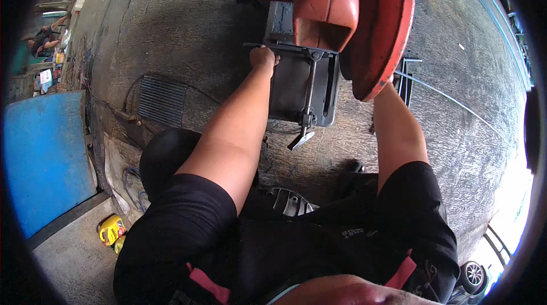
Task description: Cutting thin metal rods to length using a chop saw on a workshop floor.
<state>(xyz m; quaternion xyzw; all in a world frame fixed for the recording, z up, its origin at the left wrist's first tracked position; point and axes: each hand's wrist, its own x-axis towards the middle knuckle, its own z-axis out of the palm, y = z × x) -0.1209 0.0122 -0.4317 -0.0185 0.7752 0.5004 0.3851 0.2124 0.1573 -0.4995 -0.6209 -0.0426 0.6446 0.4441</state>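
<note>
A red cut-off saw stands on the floor in front of me, its big round blade guard on the right. My left hand is closed at the left end of a thin dark metal bar, which lies across the saw's base at the vise. A threaded vise screw runs toward me from this bar and ends in a metal crank handle. My right arm reaches to the guard's lower right edge. Most of my right hand is hidden behind the guard, fingers included.
A ribbed metal grate and a cable lie on the rough floor to the left. Beyond them is a blue panel; a yellow bottle stands near it. Long thin rods lie at right. Another person is far left.
</note>
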